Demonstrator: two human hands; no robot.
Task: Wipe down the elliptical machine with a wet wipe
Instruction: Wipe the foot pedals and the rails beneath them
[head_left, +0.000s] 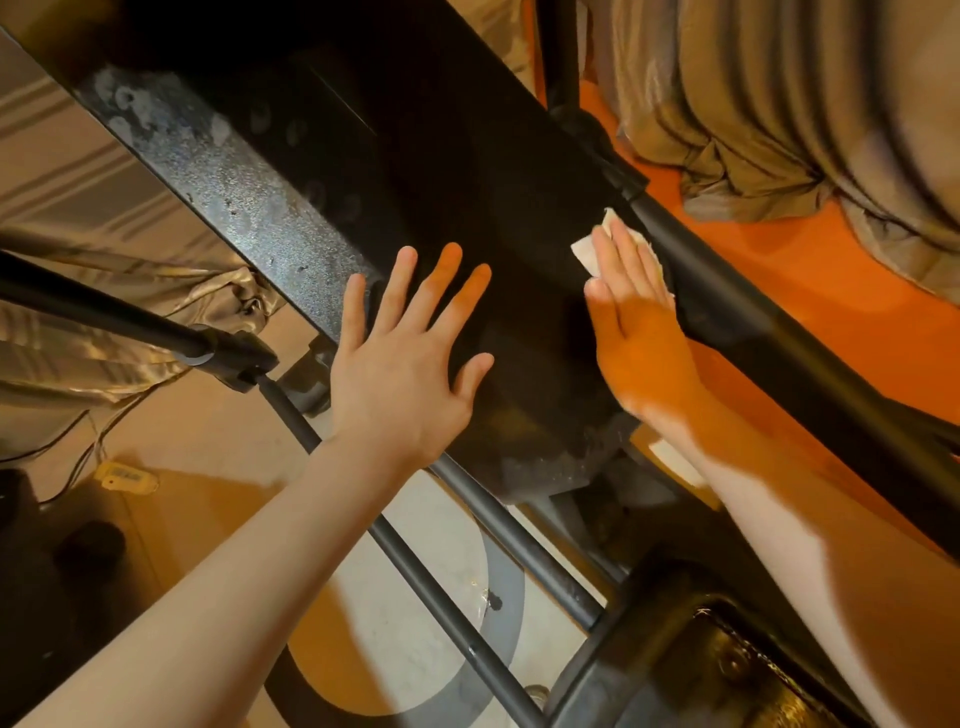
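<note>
My right hand (636, 332) lies flat on the black housing of the elliptical machine (498, 223), fingers straight and close together, pressing the wet wipe (589, 249) against the surface; the wipe is trapped under the fingertips, its white edge showing on both sides of them, just beside the round black tube (727, 291) along the housing's right edge. My left hand (402, 364) rests palm-down on the same panel, fingers spread and holding nothing, apparently as a brace. The left strip of the housing (218, 171) shows grey dust and pale blotches, so I judge that area not yet cleaned. Risk one: the wipe is held by flat pressure only, not pinched, so a fast stroke or a snag on the joint where the tube meets the housing could pull it free and drop it to the floor (395, 587). Risk two: the wipe lies folded small under the fingertips, so bare skin may drag over the panel and smear dirt instead of lifting it. Risk three: the bracing hand sits on the surface being cleaned and may leave fresh prints, or slip if the panel is damp. Risk four: the fingertips are near the tube joint and could be caught there if the linkage moves under load. The draped fabric (779, 104) hangs near the tube and could catch a wide stroke.
</note>
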